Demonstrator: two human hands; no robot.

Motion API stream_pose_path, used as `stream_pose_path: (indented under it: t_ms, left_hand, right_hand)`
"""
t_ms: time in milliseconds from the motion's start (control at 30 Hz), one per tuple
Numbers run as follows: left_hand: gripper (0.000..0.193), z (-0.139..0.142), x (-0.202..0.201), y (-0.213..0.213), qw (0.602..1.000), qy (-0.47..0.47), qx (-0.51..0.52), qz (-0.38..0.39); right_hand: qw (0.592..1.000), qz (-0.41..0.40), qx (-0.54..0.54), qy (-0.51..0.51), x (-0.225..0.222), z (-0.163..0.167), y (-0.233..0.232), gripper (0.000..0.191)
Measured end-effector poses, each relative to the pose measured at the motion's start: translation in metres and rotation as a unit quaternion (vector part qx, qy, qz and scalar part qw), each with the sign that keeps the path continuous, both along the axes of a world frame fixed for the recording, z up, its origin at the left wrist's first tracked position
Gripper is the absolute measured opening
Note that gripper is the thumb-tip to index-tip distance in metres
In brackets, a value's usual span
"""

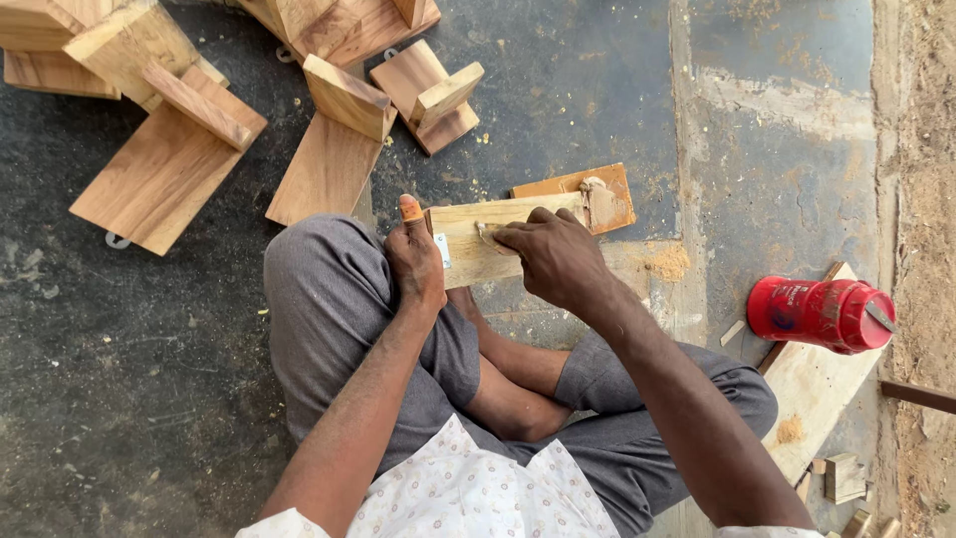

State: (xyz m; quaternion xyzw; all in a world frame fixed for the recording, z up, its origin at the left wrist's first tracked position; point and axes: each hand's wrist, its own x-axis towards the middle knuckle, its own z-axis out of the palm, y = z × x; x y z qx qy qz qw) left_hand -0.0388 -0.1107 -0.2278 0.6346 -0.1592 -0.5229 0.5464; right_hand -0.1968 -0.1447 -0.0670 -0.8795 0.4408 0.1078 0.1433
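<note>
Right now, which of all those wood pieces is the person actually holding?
The pale board by the knees, pinned between left hand and right hand. The other wood pieces lie untouched farther away.

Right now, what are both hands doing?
Left hand: closed, gripping the end of the pale wood block.
Right hand: fingers curled, pressing on the block.

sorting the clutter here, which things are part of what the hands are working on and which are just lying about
In hand:
left hand
right hand
pale wood block they hold
orange-brown board beneath it

Lying about:
red container on its side
plank under it
L-shaped wooden pieces
sawdust pile
</note>
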Motion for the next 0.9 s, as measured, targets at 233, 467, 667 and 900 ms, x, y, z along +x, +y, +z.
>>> stream_pose_path:
  t_ms: [233, 467, 667, 900]
  left_hand:
    - [0.073, 0.009, -0.001, -0.001, 0.999, 0.006, -0.038, 0.004]
    - [0.082, 0.012, 0.001, 0.002, 0.997, 0.044, -0.056, 0.008]
    - [0.088, 0.009, -0.002, 0.0, 0.994, 0.081, -0.068, 0.004]
    - [0.092, 0.005, 0.0, -0.001, 0.992, 0.111, -0.066, 0.01]
  right_hand:
    - [0.991, -0.091, 0.091, 0.03, 0.005, 0.007, -0.003, 0.039]
    - [0.999, 0.031, 0.011, -0.041, 0.015, 0.004, 0.001, 0.047]
    - [0.989, -0.136, 0.05, -0.01, 0.02, 0.003, 0.014, 0.045]
    - [1.0, -0.005, -0.004, -0.023, 0.029, 0.008, 0.026, 0.045]
